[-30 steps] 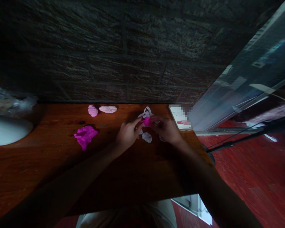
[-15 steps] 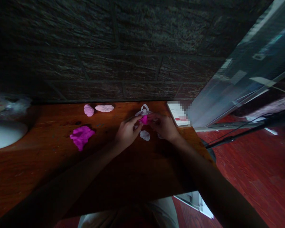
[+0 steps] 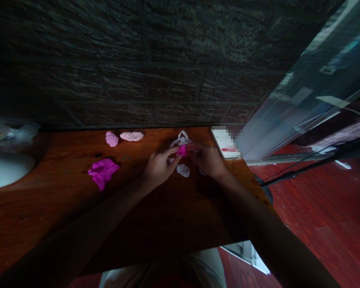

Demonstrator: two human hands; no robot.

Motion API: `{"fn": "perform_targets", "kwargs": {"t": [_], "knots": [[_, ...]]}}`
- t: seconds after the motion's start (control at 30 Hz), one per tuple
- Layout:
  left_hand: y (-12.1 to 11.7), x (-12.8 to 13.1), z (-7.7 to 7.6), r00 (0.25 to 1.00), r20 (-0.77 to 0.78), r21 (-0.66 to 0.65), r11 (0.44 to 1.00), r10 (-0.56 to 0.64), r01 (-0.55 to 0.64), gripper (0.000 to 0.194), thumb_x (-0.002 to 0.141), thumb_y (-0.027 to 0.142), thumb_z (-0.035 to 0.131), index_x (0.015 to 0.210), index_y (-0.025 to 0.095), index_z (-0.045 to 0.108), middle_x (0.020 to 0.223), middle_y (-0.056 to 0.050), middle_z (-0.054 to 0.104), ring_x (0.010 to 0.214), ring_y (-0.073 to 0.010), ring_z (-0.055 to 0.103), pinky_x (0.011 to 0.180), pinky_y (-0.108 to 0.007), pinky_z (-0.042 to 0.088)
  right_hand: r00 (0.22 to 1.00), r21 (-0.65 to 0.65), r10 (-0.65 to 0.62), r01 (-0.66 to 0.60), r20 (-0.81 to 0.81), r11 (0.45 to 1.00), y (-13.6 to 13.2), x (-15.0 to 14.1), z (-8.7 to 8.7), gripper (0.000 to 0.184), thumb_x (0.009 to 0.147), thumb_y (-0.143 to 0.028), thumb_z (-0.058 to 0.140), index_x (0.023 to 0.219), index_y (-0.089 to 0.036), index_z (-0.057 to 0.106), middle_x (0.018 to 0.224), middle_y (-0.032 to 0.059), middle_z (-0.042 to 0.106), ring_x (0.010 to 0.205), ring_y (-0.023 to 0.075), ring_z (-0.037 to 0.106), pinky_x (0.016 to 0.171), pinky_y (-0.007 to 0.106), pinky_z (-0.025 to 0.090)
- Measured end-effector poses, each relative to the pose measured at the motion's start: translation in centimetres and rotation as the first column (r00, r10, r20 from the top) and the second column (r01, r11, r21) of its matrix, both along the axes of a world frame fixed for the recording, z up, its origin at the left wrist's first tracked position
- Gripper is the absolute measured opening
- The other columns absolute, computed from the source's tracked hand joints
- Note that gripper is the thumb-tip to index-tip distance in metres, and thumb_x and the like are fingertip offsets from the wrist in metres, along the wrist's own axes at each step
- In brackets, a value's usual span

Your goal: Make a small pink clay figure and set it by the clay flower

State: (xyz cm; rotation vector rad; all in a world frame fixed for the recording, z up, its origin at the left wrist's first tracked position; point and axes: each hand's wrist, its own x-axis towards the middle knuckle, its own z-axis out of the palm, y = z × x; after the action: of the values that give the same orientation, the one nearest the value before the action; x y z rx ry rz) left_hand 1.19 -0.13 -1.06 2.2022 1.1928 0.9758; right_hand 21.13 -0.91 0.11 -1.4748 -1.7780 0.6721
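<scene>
A small lump of bright magenta modelling clay [image 3: 183,151] is pinched between the fingertips of both hands. My left hand [image 3: 159,165] grips it from the left with thumb and fingers. From the right, my right hand [image 3: 208,160] has its fingers closed on the same lump. Beneath and around the fingers lie pale whitish pieces, partly covered by my hands; one flat oval pale piece [image 3: 183,171] shows in front. To the left, a flattened, ragged sheet of magenta clay [image 3: 103,172] rests on the wooden table [image 3: 150,224].
Near the wall are a pink clay lump [image 3: 112,139] and a longer pale pink lump [image 3: 132,136]. A partly blurred phone-like device [image 3: 225,144] lies at the right edge. Far left are a white rounded object [image 3: 7,170] and crumpled clear plastic [image 3: 13,134].
The view has shifted slightly, moving the table items a little left and up in the picture. Both hands keep hold of the magenta lump, with small finger movements.
</scene>
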Motion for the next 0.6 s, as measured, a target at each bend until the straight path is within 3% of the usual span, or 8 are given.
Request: {"fn": "perform_targets", "kwargs": {"t": [0.17, 0.3, 0.47, 0.6], "knots": [[-0.2, -0.1, -0.1, 0.997, -0.032, 0.008, 0.998, 0.069, -0.068, 0.037, 0.097, 0.034, 0.059, 0.126, 0.016, 0.074, 0.107, -0.009, 0.083, 0.065, -0.0170, 0.076, 0.068, -0.029, 0.060, 1.000, -0.006, 0.005, -0.005, 0.006, 1.000, 0.0, 0.0, 0.1, 0.025, 0.088, -0.017, 0.068, 0.109, -0.023, 0.080, 0.108, 0.0044, 0.083, 0.072, 0.0165, 0.076, 0.069, 0.030, 0.060], [0.2, 0.0, -0.3, 1.000, 0.002, 0.012, 1.000, 0.028, -0.028, 0.036, 0.097, 0.036, 0.060, 0.124, 0.017, 0.074, 0.120, -0.009, 0.080, 0.082, -0.0202, 0.080, 0.081, -0.032, 0.063, 1.000, -0.017, 0.001, -0.001, -0.002, 1.000, 0.1, 0.0, 0.0, 0.025, 0.089, -0.016, 0.067, 0.109, -0.022, 0.080, 0.109, 0.0045, 0.083, 0.073, 0.0172, 0.077, 0.070, 0.030, 0.061], [-0.1, -0.4, -0.2, 1.000, -0.009, -0.001, 1.000, 0.009, -0.009, 0.039, 0.098, 0.035, 0.059, 0.128, 0.015, 0.072, 0.118, -0.010, 0.081, 0.070, -0.0178, 0.078, 0.075, -0.031, 0.062, 1.000, -0.015, -0.005, 0.005, -0.008, 1.000, 0.0, -0.1, -0.1, 0.025, 0.088, -0.016, 0.068, 0.109, -0.023, 0.080, 0.105, 0.0042, 0.084, 0.076, 0.0180, 0.078, 0.073, 0.030, 0.061], [-0.2, -1.8, 0.9, 0.998, -0.039, 0.052, 0.997, 0.057, -0.055, 0.039, 0.097, 0.038, 0.061, 0.124, 0.014, 0.074, 0.107, -0.010, 0.083, 0.061, -0.0165, 0.074, 0.066, -0.029, 0.059, 0.999, -0.018, -0.029, 0.028, -0.015, 0.999, -0.2, 0.6, 0.6, 0.026, 0.090, -0.021, 0.068, 0.113, -0.020, 0.079, 0.108, 0.0071, 0.083, 0.066, 0.0162, 0.074, 0.064, 0.029, 0.058]]}}
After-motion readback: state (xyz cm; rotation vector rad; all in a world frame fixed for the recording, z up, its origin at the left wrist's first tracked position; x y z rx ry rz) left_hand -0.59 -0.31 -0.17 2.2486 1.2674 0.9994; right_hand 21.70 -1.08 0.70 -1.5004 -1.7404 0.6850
